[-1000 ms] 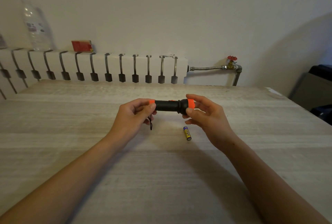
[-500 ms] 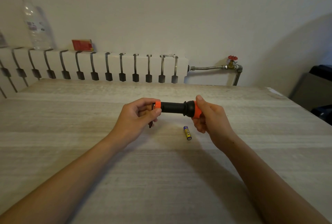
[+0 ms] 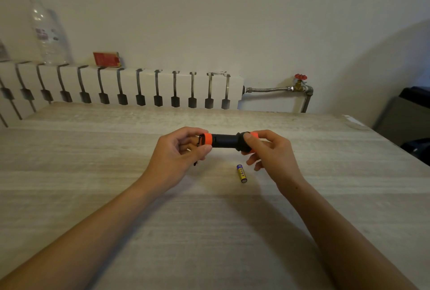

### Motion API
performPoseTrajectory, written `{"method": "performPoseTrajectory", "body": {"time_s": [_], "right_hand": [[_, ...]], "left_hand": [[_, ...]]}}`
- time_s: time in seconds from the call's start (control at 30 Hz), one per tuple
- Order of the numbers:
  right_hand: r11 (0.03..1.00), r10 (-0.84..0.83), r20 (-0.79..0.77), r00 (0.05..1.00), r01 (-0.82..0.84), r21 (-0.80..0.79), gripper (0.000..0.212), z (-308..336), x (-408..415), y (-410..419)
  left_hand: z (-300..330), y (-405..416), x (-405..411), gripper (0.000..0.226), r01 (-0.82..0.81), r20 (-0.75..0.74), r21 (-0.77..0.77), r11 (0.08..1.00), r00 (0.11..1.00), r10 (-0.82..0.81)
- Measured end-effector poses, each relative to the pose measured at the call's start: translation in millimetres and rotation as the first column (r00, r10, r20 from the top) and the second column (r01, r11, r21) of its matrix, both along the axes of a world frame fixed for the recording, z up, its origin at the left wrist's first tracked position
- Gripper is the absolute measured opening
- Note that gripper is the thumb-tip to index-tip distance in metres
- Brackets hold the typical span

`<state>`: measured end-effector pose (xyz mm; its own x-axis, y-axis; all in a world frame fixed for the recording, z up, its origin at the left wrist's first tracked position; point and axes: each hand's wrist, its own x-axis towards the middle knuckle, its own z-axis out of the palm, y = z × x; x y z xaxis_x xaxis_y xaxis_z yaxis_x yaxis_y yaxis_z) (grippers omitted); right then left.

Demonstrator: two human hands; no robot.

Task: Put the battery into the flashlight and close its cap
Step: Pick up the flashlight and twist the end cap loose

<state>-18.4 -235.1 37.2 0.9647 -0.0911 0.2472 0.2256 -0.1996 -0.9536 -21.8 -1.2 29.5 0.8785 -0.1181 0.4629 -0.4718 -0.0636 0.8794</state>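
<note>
A black flashlight (image 3: 225, 141) with orange ends is held level above the table, between both hands. My left hand (image 3: 179, 157) pinches its orange tail cap (image 3: 207, 139), from which a black wrist cord hangs. My right hand (image 3: 271, 151) grips the wider orange-ringed head, thumb on top. A blue and yellow battery (image 3: 242, 173) lies loose on the table just below the flashlight, nearer to my right hand and touching neither hand.
The pale wood-grain table (image 3: 209, 231) stretches around the hands. Behind its far edge runs a white radiator (image 3: 121, 87) bearing a clear plastic bottle (image 3: 47, 33) and a red box (image 3: 106, 59). A pipe with a red valve (image 3: 300, 77) is at right, dark furniture (image 3: 409, 117) beyond.
The flashlight shifted slightly right and back. My right hand changed its grip on the head, the thumb now lying on top. The battery has not moved.
</note>
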Motion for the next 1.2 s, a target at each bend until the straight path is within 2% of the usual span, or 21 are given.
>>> {"method": "performPoseTrajectory", "body": {"time_s": [0.27, 0.47, 0.67, 0.97, 1.2], "right_hand": [[0.997, -0.012, 0.032, 0.999, 0.015, -0.081, 0.029, -3.3, 0.3, 0.7], [0.984, -0.047, 0.033, 0.998, 0.052, -0.169, 0.052, -5.7, 0.1, 1.5], [0.961, -0.075, 0.068, 0.995, 0.091, -0.263, 0.061, -6.7, -1.6, 5.3], [0.961, -0.069, 0.067, 0.995, 0.084, -0.262, 0.081, -4.9, -7.5, 10.9], [0.95, -0.071, 0.078, 0.994, 0.091, -0.3, 0.087, -3.1, -11.2, 11.9]], "left_hand": [[-1.9, -3.6, -4.9, 0.032, -0.046, 0.026, 0.079, 0.996, 0.999, 0.044], [-3.2, -5.8, -8.1, 0.032, -0.068, 0.073, 0.152, 0.986, 0.996, 0.058], [-1.9, -9.5, -13.0, 0.034, -0.104, 0.145, 0.185, 0.977, 0.986, 0.078], [-1.1, -13.6, -17.4, 0.033, -0.148, 0.238, 0.22, 0.964, 0.967, 0.094], [-0.8, -14.9, -19.4, 0.034, -0.18, 0.301, 0.258, 0.949, 0.949, 0.098]]}}
